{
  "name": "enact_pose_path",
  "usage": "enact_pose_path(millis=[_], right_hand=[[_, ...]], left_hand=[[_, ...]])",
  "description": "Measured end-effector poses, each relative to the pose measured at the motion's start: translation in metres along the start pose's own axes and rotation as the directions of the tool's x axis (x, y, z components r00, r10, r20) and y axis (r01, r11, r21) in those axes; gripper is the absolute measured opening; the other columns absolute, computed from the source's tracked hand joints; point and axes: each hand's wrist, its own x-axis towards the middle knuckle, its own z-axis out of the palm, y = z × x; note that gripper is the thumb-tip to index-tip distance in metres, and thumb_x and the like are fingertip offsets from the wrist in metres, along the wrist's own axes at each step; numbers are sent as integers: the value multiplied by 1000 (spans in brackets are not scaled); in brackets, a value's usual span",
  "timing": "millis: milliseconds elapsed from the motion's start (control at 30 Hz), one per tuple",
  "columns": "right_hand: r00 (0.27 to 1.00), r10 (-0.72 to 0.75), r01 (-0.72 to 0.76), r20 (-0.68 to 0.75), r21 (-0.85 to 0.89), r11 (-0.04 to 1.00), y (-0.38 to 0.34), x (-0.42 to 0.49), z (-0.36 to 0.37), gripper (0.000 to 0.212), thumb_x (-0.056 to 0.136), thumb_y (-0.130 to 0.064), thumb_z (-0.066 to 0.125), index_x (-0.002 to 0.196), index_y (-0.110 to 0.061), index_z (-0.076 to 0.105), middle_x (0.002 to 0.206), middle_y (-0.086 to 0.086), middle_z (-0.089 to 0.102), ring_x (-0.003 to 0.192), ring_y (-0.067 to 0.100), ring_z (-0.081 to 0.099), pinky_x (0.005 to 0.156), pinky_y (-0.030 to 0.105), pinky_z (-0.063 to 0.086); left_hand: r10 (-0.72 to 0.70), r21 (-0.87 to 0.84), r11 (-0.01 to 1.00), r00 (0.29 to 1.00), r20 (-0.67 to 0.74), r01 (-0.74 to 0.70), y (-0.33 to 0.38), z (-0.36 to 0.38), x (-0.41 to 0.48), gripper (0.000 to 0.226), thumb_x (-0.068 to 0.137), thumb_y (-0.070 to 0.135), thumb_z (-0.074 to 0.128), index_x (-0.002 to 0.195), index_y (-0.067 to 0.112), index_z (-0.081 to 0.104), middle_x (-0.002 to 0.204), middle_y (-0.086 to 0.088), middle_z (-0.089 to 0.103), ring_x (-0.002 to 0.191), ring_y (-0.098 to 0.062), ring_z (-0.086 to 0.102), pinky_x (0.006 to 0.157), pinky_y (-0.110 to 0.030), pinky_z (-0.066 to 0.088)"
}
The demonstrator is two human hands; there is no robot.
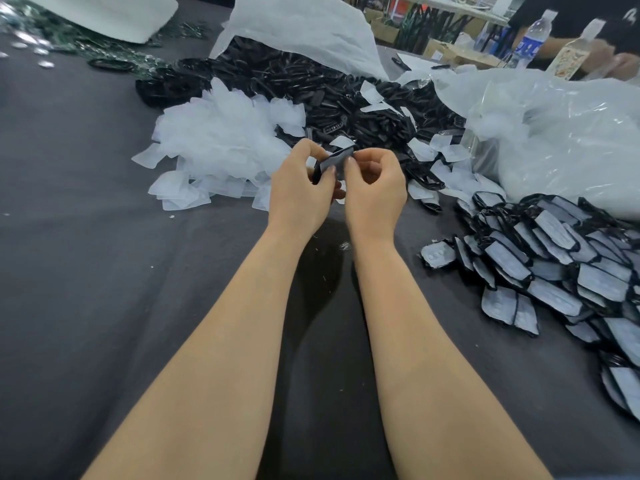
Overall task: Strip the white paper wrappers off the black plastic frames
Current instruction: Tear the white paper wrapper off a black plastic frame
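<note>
Both my hands are raised over the dark table, holding one black plastic frame with a white paper wrapper on it. My left hand grips the frame's left end, fingers curled round it. My right hand pinches the right edge of the wrapper between thumb and forefinger. Much of the frame is hidden behind my fingers. A heap of still-wrapped frames lies at the right. Bare black frames are piled behind my hands, and loose white wrappers are heaped to the left.
The table is covered with a dark grey cloth. Large clear plastic bags and a white sheet sit at the back. A water bottle and another person's hands are at the far right corner.
</note>
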Motion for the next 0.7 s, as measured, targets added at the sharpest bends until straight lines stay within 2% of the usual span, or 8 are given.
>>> enact_pose_path(millis=[67,167,267,500,567,700], right_hand=[[996,81,-84,40,81,993,1,4,-4,13,88,-11,63,94,-17,53,81,-7,60,75,3,58,72,15,48],[955,204,-251,216,221,942,4,11,-10,17,89,-9,63,99,-19,54,89,2,63,77,11,62,73,25,53],[907,225,-325,355,253,911,7,13,-11,12,89,-5,61,94,-15,59,92,11,66,84,23,65,71,33,55],[916,220,-310,336,242,920,10,16,-13,11,88,-2,59,84,-11,63,81,9,67,76,22,62,67,33,53],[920,241,-321,310,241,916,9,18,-14,18,91,-3,55,78,-12,64,75,7,66,70,20,61,69,34,52],[922,249,-324,298,237,916,8,19,-15,20,95,-6,53,80,-13,65,74,4,66,62,11,62,66,27,55]], left_hand=[[-19,-37,999,999,27,20,0,-2,1,24,95,7,52,82,26,46,73,-3,67,60,-10,68,68,-31,59],[-77,-102,991,994,77,85,1,-4,1,20,94,7,54,83,22,48,76,-9,69,58,-10,66,65,-26,58],[-106,-112,986,988,116,119,1,-4,1,19,94,9,57,83,22,49,78,-13,70,55,-10,65,64,-25,58],[-137,-142,977,977,162,160,2,-6,1,18,93,8,58,83,21,50,76,-7,68,54,-6,65,59,-18,55],[-153,-146,973,974,168,178,2,-6,1,19,94,5,56,85,20,50,75,-7,67,53,-6,66,58,-18,56],[-190,-181,959,970,155,216,3,-7,2,19,94,3,55,87,21,51,74,-5,66,53,-5,65,57,-17,55]])
